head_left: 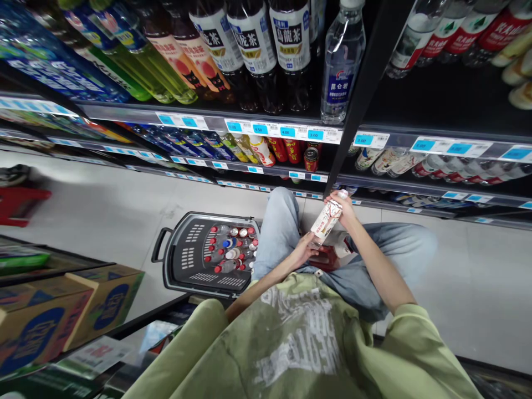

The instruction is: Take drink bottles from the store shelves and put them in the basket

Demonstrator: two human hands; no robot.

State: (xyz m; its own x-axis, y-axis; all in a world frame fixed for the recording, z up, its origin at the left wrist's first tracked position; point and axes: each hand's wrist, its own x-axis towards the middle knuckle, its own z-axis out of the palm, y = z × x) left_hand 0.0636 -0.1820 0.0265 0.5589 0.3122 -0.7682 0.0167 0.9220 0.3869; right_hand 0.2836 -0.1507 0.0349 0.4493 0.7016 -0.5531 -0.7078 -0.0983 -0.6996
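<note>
Over my bent knees I hold a bottle (326,223) with a whitish printed label and a white cap, tilted with its cap toward the shelves. The fingers of my left hand (305,251) are closed about its lower end. Near the cap, my right hand (343,208) is wrapped around the upper part. On the floor by my left knee stands a dark grey shopping basket (174,271). Several bottles and cans (233,247) lie in it, many with red caps.
Ahead, a dark shelf unit (216,119) carries rows of drinks and price tags. A black upright post (361,94) divides its bays. Cardboard cartons (106,305) sit on a low shelf behind me at the left. A red object (20,205) is on the floor at far left.
</note>
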